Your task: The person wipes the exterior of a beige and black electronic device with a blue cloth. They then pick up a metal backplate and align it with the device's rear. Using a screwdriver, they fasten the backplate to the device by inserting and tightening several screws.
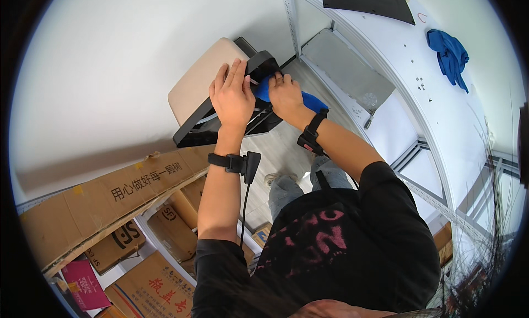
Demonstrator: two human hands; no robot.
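Note:
Against the white wall stands a piece of furniture with a beige panel [198, 75] and a black frame [195, 122]; its exact kind I cannot tell. A rounded black part [263, 63] sticks up at its right end. My left hand [233, 95] lies with fingers stretched out over the beige panel's right edge, beside that part. Just right of it, my right hand [285, 96] has its fingers bent and pressed on a blue cloth [316, 102], against the lower side of the rounded part. Some of the cloth is hidden under the hand.
At the lower left, a long cardboard carton [82, 199] lies above several boxes [171, 230] and a magenta box [85, 285]. On the right, a white table [386, 48] bears a black panel [369, 1], small loose parts and another blue cloth [449, 56]. Cables hang from my wrist straps.

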